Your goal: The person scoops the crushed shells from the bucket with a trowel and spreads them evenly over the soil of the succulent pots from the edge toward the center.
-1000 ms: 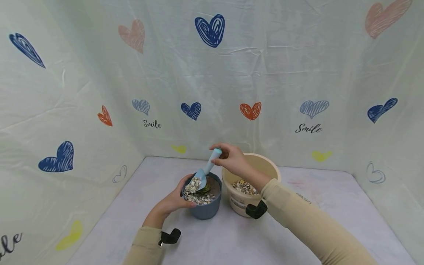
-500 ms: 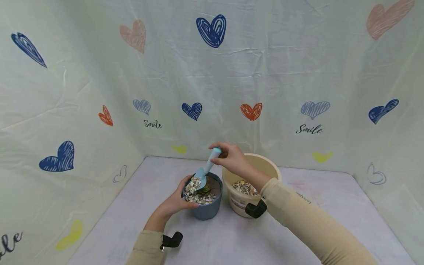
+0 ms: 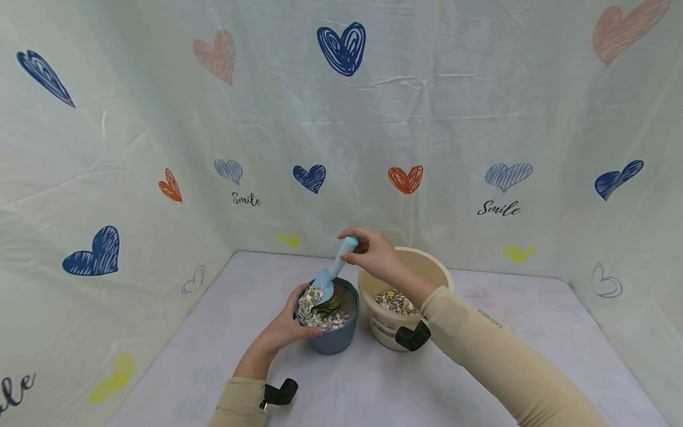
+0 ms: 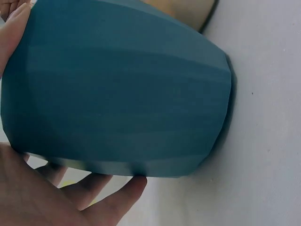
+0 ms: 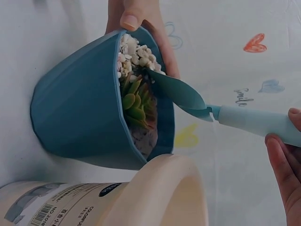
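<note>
Pinching blue scoop (image 3: 336, 268), R grip (image 3: 376, 256) nearly closed; L grip (image 3: 285, 326) spread wide round pot (image 3: 332, 342) w/ succulent (image 5: 135, 103).

Table (image 3: 453, 379): succulent pot (image 3: 333, 343), with bucket (image 3: 381, 321) just beside it at 3 o'clock. Succulent (image 3: 328, 305) near pot's centre; pebbles (image 3: 333, 321) from 6 round to 10. Trowel (image 3: 334, 271): blade in pot at 11, handle toward 1. Bucket pebbles (image 3: 393, 301) inside bucket. Backdrop sheet (image 3: 448, 142) behind, at 12.

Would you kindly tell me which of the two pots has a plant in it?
The blue pot, gripped by the left hand; the cream pot beside it shows only pebbles.
</note>
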A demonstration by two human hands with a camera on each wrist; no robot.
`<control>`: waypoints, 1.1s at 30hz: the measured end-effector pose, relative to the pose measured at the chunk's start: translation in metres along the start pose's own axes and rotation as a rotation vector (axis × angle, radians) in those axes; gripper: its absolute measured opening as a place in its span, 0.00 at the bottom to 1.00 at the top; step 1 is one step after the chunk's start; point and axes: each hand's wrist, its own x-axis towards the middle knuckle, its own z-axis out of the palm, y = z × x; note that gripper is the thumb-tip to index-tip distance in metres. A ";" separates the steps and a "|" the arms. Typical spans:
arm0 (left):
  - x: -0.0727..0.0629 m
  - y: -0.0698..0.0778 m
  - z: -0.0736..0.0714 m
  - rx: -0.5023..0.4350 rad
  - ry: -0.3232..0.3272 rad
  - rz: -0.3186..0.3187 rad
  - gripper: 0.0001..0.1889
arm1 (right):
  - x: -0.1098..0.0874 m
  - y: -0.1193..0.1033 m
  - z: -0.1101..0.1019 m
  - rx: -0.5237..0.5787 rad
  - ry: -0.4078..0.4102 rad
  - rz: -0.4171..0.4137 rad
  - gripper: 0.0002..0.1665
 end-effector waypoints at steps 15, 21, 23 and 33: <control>-0.007 0.001 0.012 0.023 0.103 -0.018 0.57 | 0.000 0.000 -0.001 0.003 0.001 -0.011 0.21; -0.009 0.000 0.017 0.026 0.131 -0.014 0.58 | 0.000 0.000 -0.001 0.005 0.000 -0.007 0.21; -0.009 0.000 0.018 0.025 0.139 -0.011 0.59 | 0.000 0.000 -0.002 0.005 0.000 -0.003 0.20; -0.013 0.003 0.027 0.002 0.188 -0.015 0.59 | -0.002 -0.003 -0.004 0.001 0.004 -0.004 0.21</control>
